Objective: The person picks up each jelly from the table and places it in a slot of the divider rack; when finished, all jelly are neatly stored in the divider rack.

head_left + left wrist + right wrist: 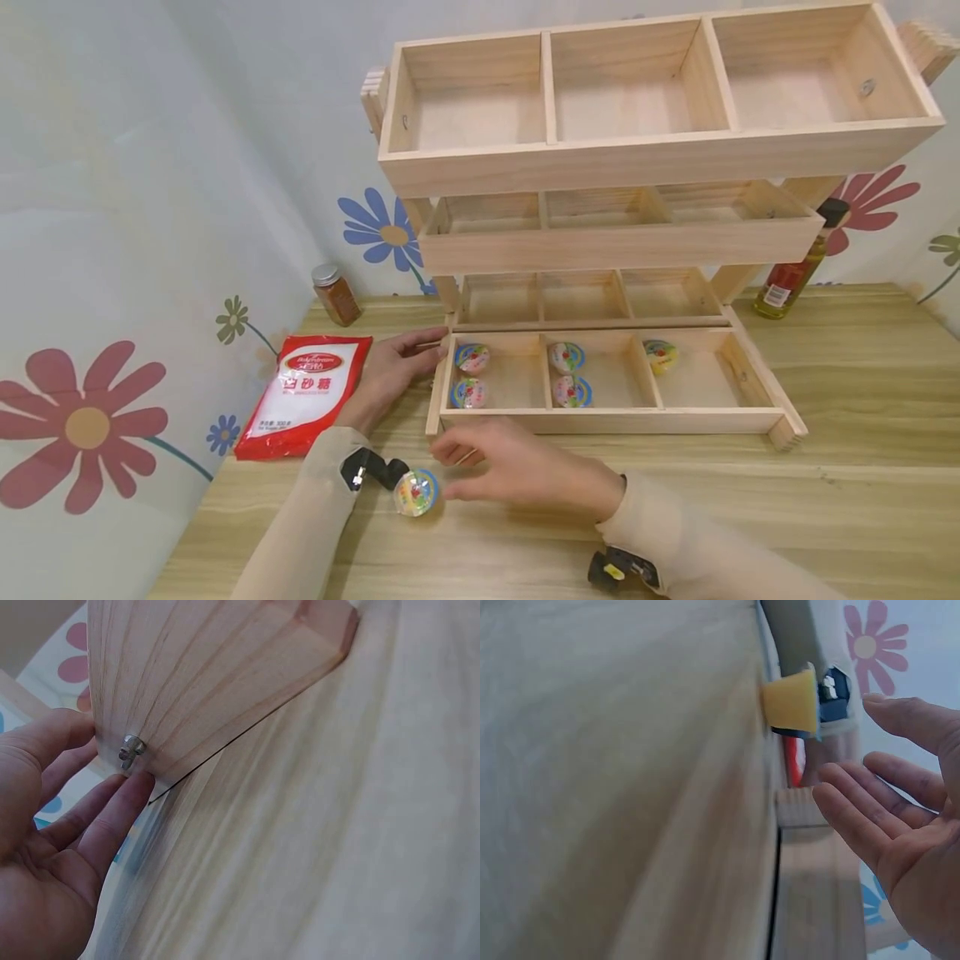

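Note:
A wooden tiered rack (607,423) stands on the table, its lowest tray holding several small jelly cups (572,391). At the rack's left end, my left hand (393,375) touches the side panel with its fingertips; in the left wrist view those fingers (120,814) lie beside a metal wing nut (131,748). A single yellow jelly cup (416,492) sits on the table in front of the rack. To the right of that cup hovers my right hand (517,471), fingers spread and holding nothing. In the right wrist view, the cup (791,701) is apart from this hand.
A red-and-white sugar bag (307,392) lies left of my left hand. Behind it stands a spice jar (337,295) with a metal lid. A dark-capped bottle (795,271) is behind the rack's right side. Upper trays (660,158) overhang the lowest one.

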`<action>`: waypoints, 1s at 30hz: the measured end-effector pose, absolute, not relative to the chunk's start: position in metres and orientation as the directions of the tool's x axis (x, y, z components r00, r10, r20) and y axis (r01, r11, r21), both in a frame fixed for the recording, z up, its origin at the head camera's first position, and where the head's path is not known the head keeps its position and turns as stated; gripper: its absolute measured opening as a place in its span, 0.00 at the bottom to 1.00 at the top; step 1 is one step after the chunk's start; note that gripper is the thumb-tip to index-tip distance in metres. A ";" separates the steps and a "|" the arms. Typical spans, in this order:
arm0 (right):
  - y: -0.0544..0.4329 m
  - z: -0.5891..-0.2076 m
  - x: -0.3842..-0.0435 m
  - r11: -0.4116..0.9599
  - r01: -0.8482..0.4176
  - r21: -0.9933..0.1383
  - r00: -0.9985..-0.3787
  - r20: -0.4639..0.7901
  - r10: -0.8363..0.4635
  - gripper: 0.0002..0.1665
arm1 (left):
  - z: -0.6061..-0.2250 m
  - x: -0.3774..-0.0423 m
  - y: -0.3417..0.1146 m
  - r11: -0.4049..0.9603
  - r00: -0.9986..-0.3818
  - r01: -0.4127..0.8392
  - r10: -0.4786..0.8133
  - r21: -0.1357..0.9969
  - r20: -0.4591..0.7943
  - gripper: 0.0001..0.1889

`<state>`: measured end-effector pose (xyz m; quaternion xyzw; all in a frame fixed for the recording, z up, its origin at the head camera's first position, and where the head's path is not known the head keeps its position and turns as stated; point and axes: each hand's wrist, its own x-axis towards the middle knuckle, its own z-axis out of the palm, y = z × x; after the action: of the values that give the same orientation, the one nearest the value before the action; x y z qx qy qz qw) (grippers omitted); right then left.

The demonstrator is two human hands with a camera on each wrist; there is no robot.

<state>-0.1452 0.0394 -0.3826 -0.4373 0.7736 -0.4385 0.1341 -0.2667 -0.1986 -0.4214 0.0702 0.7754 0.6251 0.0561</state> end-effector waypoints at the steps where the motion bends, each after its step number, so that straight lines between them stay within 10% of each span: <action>1: 0.038 -0.384 -0.145 0.236 -0.552 -0.800 -0.586 0.171 -0.792 0.26 | -0.421 -0.266 -0.199 0.210 -0.984 0.039 0.180 0.977 0.001 0.22; 30: 0.010 -0.402 -0.146 0.207 -0.447 -0.870 -0.592 0.114 -0.798 0.24 | -0.421 -0.266 -0.199 0.163 -0.980 0.040 0.196 0.986 0.007 0.22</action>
<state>-0.1462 0.0102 -0.4018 -0.4122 0.7547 -0.4760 0.1843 -0.2657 -0.1986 -0.4212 0.0776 0.7601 0.6423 0.0611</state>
